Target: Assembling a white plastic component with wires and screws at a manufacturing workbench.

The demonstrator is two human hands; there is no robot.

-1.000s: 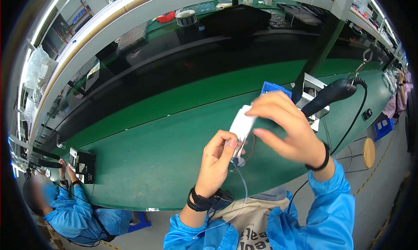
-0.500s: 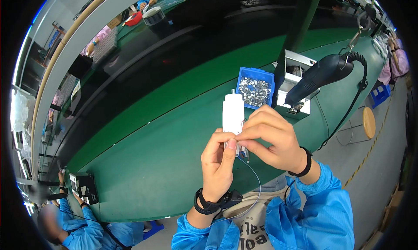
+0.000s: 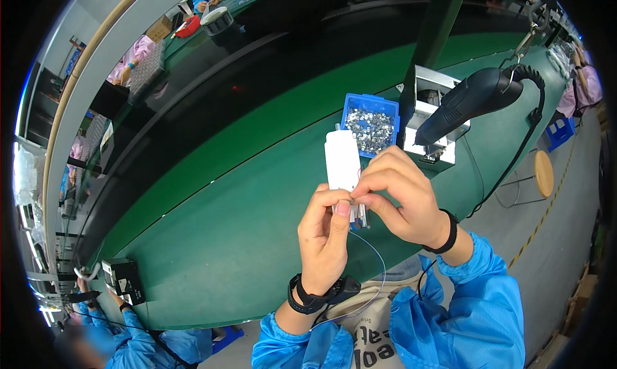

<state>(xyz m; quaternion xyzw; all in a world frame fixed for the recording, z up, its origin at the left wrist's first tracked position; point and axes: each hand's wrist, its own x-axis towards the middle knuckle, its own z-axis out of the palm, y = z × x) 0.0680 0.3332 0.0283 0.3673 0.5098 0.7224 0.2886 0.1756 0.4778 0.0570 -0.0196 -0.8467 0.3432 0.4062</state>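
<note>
A white rectangular device (image 3: 342,160) with a short metal stub at its far end is upright before me over the green bench. My left hand (image 3: 323,240) grips its near end between thumb and fingers. Thumb and forefinger of my right hand (image 3: 411,198) are pinched together at the same end, touching the left fingertips; whatever lies between them is too small to make out. Thin wires (image 3: 357,222) and small parts show below the device, partly hidden by my hands. Just beyond it stands a blue bin (image 3: 370,99) holding many small silvery metal parts (image 3: 369,134).
A dark electric screwdriver (image 3: 472,102) hangs from a hook with a coiled cord, over a metal box-shaped machine (image 3: 437,78). A dark conveyor belt (image 3: 257,92) runs beyond the green bench (image 3: 225,253). At the left a co-worker in blue (image 3: 132,337) sits near a black box (image 3: 125,282).
The view has shifted slightly. The device tilts a little more to the left, and my right fingertips have moved slightly at its near end. Both hands keep their pinch.
</note>
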